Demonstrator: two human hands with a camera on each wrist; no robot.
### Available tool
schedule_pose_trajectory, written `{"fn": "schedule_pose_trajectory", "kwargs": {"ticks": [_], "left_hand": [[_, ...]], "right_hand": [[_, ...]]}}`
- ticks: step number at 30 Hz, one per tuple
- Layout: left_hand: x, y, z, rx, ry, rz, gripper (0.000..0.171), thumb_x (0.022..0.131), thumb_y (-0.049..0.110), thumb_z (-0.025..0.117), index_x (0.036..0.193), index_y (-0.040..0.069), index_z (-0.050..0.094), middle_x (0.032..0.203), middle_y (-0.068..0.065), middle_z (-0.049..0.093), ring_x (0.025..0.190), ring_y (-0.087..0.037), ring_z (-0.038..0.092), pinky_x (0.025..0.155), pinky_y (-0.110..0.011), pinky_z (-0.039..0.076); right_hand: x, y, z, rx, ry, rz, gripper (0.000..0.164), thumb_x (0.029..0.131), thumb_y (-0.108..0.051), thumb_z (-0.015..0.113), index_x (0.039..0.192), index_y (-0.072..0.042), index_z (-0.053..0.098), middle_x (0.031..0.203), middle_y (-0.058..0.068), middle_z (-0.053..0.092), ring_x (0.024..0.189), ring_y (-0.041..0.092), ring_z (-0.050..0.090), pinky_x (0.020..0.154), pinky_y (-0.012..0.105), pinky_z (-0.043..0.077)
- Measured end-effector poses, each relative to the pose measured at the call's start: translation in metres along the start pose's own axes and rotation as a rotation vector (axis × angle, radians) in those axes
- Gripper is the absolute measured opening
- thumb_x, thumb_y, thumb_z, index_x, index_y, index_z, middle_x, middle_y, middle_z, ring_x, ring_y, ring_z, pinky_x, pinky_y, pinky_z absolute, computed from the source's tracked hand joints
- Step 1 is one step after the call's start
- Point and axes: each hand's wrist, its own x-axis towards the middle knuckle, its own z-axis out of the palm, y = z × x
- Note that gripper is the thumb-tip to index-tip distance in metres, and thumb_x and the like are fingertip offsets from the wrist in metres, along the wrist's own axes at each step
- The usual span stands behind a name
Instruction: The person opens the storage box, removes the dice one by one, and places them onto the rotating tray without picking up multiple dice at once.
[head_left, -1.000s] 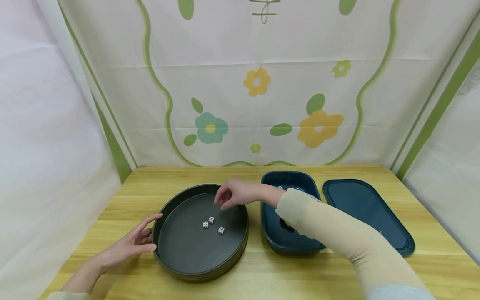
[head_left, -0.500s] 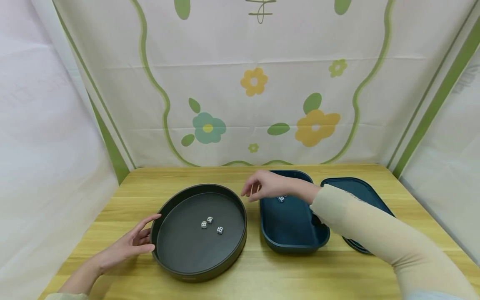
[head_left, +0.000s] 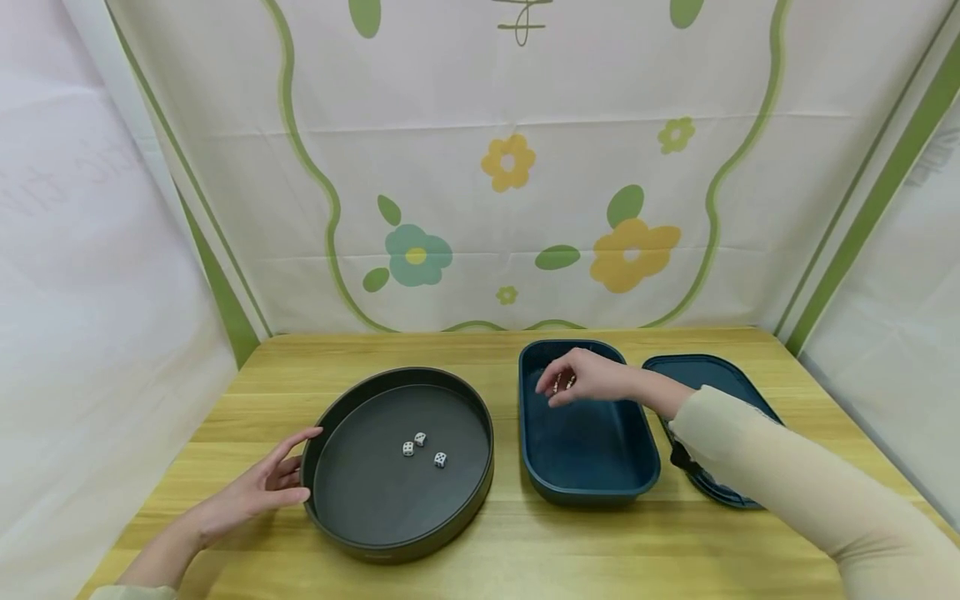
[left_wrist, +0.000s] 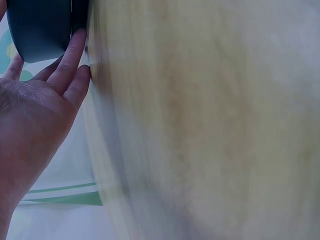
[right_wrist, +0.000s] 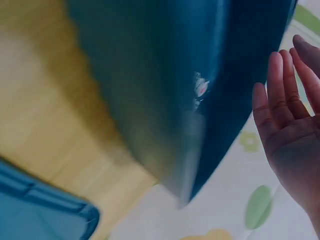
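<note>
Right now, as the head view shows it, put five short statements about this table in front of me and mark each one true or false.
1. Three dice lie in the round pan. True.
2. The left hand touches the round pan. True.
3. The round pan stands right of the blue container. False: it stands to the left.
4. The blue container is covered. False: the blue lid lies on the table beside it.
5. The right hand is over the blue container. True.

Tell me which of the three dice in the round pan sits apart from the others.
The rightmost die in the head view. The leftmost die and the middle die lie close together, while it sits off on its own.
</note>
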Motion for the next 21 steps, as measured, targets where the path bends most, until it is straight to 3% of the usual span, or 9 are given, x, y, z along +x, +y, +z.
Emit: {"fn": "schedule_pose_trajectory", "kwargs": {"ticks": [10,15,21], "left_hand": [[0.0,0.001,0.0,-0.006,-0.012,-0.018,0.073,0.101,0.005,0.051,0.156,0.017,0.005,0.151,-0.037,0.011,0.135,-0.055,0.012,0.091,-0.025,0.042],[0.0,0.002,0.0,-0.007,-0.009,-0.013,0.073,0.1,0.005,0.051,0.156,0.017,0.005,0.151,-0.037,0.012,0.135,-0.056,0.012,0.091,-0.024,0.043],[-0.001,0.003,0.001,0.006,0.002,-0.036,0.074,0.1,0.007,0.052,0.157,0.019,0.005,0.153,-0.036,0.004,0.136,-0.057,0.004,0.092,-0.024,0.04]], "right_hand": [[-0.021,0.032,0.004,-0.03,0.045,0.151,0.035,0.088,-0.008,0.072,0.118,0.006,0.063,0.114,0.017,0.063,0.096,0.027,0.063,0.078,0.03,0.051],[-0.019,0.038,0.006,-0.05,0.067,0.192,0.035,0.087,-0.01,0.073,0.118,0.003,0.063,0.115,0.015,0.063,0.099,0.029,0.062,0.079,0.033,0.051],[-0.012,0.041,0.009,-0.089,0.061,0.232,0.03,0.087,-0.009,0.073,0.115,0.002,0.066,0.109,0.01,0.065,0.095,0.023,0.063,0.079,0.033,0.051]]}}
